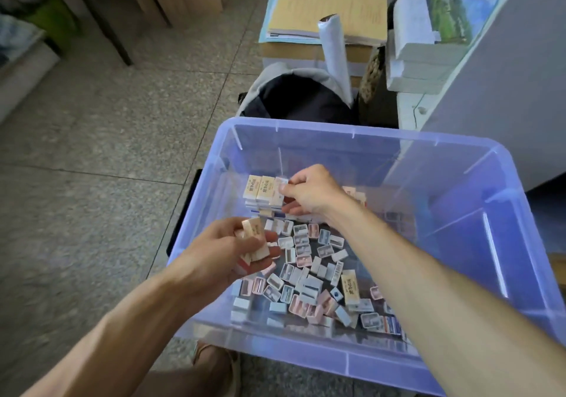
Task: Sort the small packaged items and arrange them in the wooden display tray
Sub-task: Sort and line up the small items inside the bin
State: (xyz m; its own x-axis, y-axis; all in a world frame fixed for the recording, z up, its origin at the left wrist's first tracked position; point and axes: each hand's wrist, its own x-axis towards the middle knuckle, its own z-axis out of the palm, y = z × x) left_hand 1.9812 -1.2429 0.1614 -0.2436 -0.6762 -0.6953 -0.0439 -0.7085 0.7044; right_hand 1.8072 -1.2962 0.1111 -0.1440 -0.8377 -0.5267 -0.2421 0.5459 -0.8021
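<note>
A translucent blue plastic bin (352, 133) sits on the floor and holds several small packaged items (306, 274), mostly tiny white, pink and blue boxes lying loose on its bottom. Beige packets (260, 189) stand stacked in a row at the bin's far left. My right hand (312, 191) pinches the rightmost beige packet of that row between thumb and fingers. My left hand (232, 249) grips a few beige packets (254, 237) over the bin's left side. One more beige packet (349, 286) lies among the loose boxes. No wooden tray is in view.
A dark backpack (294, 96) lies just behind the bin. Stacks of paper and folders (327, 13) and a rolled white sheet (333, 50) stand farther back. A white cabinet (490, 90) is at the right. Speckled floor tiles (107, 151) spread to the left.
</note>
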